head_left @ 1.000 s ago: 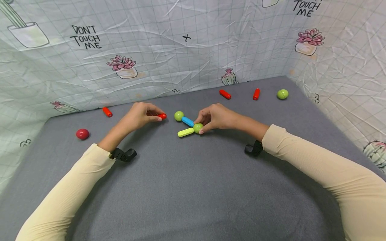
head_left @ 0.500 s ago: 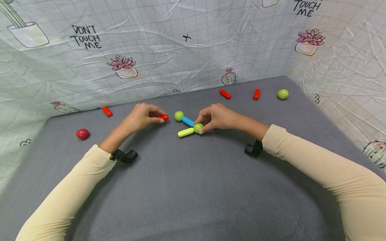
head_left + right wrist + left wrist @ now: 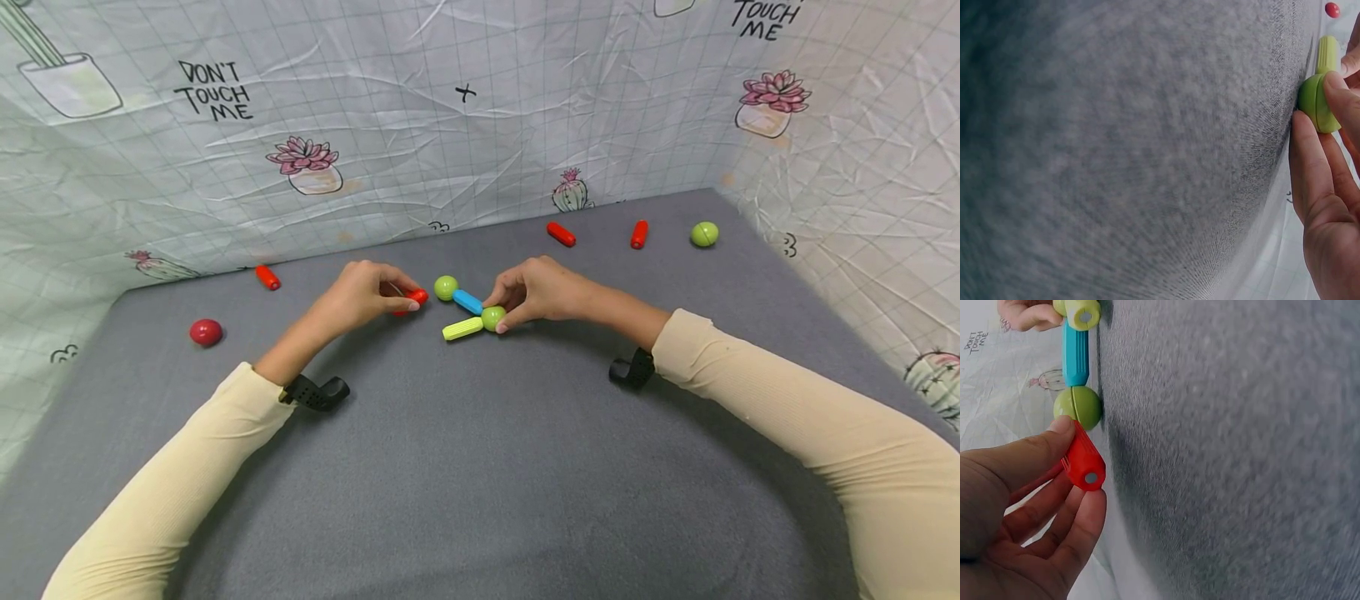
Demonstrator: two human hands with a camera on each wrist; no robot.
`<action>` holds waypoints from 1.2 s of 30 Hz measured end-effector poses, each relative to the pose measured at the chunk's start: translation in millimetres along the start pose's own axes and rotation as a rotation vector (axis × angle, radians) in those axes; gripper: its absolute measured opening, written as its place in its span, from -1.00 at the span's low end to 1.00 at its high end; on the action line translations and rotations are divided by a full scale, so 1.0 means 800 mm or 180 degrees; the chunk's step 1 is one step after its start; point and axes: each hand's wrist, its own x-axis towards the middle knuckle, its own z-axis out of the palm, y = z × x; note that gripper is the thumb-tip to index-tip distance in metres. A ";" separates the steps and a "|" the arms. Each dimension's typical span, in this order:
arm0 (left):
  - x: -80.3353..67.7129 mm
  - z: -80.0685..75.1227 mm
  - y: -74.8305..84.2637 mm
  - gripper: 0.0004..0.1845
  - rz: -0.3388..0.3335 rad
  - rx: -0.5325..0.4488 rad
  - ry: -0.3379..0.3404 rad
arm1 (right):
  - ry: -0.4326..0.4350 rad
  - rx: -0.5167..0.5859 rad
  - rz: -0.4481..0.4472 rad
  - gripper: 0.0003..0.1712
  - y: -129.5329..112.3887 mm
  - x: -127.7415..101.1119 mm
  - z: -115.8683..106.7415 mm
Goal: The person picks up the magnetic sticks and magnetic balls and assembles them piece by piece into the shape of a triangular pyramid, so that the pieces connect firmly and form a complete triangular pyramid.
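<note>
Red rods: four — one far left (image 3: 267, 277), one mid-table (image 3: 415, 297) left of centre, two far right (image 3: 559, 234) (image 3: 638, 234). Green balls: three — two at centre (image 3: 446, 287) (image 3: 492, 317), one far right (image 3: 704, 234); red ball: one, at left (image 3: 206, 332). One blue rod (image 3: 467, 302) and one yellow-green rod (image 3: 462, 329), both at centre.

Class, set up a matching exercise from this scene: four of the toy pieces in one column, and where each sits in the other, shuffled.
Things
1. red ball
2. blue stick
3. red stick
4. lone green ball

Places
A. pinched in the left hand
B. far right of the mat, near the wall
C. between two green balls
D. alone at the left of the mat

Pairs: 1-D, 2-C, 3-A, 4-B
</note>
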 end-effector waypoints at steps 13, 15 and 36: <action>0.002 0.009 0.012 -0.73 -0.0067 -0.0080 -0.0031 | -0.0018 -0.0026 -0.0040 -0.64 0.002 0.001 -0.001; 0.004 0.009 0.013 -0.72 -0.0086 -0.0099 -0.0051 | -0.0018 -0.0022 -0.0040 -0.64 0.001 0.001 -0.001; 0.018 0.005 0.008 -0.56 0.0770 -0.0356 -0.0361 | -0.0275 -0.0106 -0.0200 -0.61 -0.003 0.005 -0.009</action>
